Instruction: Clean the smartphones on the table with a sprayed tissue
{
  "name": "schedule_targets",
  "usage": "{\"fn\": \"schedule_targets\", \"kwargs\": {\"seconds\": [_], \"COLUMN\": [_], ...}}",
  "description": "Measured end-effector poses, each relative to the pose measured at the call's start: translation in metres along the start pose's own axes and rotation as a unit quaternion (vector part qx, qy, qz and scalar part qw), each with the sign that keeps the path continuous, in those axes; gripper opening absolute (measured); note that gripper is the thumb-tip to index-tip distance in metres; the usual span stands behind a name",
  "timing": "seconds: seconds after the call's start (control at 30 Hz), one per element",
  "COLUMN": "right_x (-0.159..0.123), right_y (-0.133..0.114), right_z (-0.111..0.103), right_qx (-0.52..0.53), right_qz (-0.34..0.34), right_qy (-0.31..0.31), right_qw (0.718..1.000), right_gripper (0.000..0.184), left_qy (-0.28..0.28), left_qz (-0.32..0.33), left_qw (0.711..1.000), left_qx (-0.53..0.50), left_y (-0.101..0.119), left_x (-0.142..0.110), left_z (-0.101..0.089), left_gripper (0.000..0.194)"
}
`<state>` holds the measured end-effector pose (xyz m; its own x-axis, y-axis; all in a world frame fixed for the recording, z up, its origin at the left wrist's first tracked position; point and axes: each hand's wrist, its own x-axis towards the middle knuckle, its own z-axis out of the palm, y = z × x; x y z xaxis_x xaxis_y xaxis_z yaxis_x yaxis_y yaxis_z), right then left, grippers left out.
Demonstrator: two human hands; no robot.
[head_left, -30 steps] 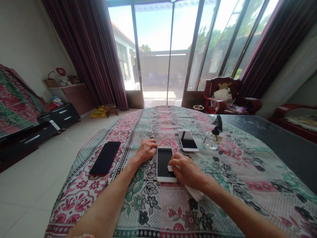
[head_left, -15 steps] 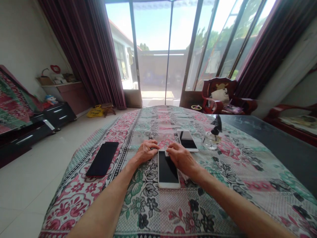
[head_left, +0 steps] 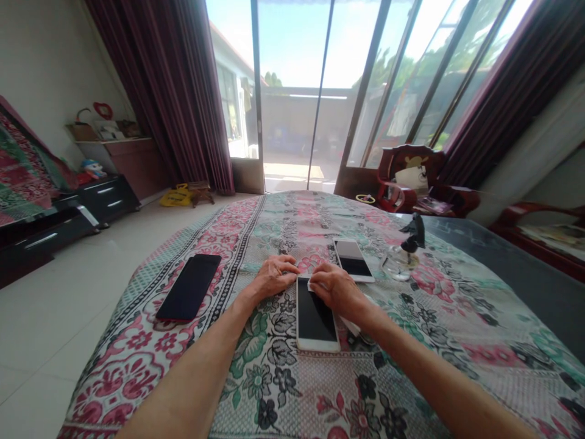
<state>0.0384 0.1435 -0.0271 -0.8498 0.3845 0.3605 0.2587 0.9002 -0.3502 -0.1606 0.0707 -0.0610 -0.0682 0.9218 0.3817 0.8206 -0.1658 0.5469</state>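
A white-framed smartphone (head_left: 317, 318) with a dark screen lies face up on the tablecloth in front of me. My right hand (head_left: 336, 289) is over its upper part, fingers pinched on a small piece of white tissue (head_left: 311, 285) against the screen. My left hand (head_left: 274, 275) rests at the phone's upper left corner, its fingers loosely bent and apart, fingertips at the edge. Partly hidden under my right wrist is something white (head_left: 351, 326), perhaps more tissue. Behind my right hand lies a second white phone (head_left: 354, 261).
A dark phone with a red edge (head_left: 189, 288) lies to the left. At the right stands a clear spray bottle with a black head (head_left: 402, 259). The patterned tablecloth (head_left: 274, 213) covers the table. Beyond are a red wooden chair (head_left: 411, 183) and glass doors (head_left: 297, 122).
The view has shifted slightly, so things on the table appear a little further right. My right hand stays on the phone's upper part with the tissue; more white material shows beneath my wrist.
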Motion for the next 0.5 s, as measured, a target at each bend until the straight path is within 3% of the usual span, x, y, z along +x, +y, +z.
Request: {"fn": "schedule_targets", "kwargs": {"seconds": [0.23,0.5], "right_x": [0.02,-0.008], "right_y": [0.007,-0.019], "right_z": [0.008,0.002], "right_qx": [-0.056,-0.062], "right_qz": [-0.002,-0.032], "right_qy": [0.01,-0.017], "right_qw": [0.998,0.997], "right_gripper": [0.019,0.022], "left_qy": [-0.019,-0.042], "left_qz": [-0.016,-0.025], "left_qw": [1.0,0.999], "left_qx": [-0.003,-0.011], "left_y": [-0.002,0.003], "left_x": [-0.001,-0.001], "left_z": [-0.002,-0.007], "left_gripper": [0.018,0.016]}}
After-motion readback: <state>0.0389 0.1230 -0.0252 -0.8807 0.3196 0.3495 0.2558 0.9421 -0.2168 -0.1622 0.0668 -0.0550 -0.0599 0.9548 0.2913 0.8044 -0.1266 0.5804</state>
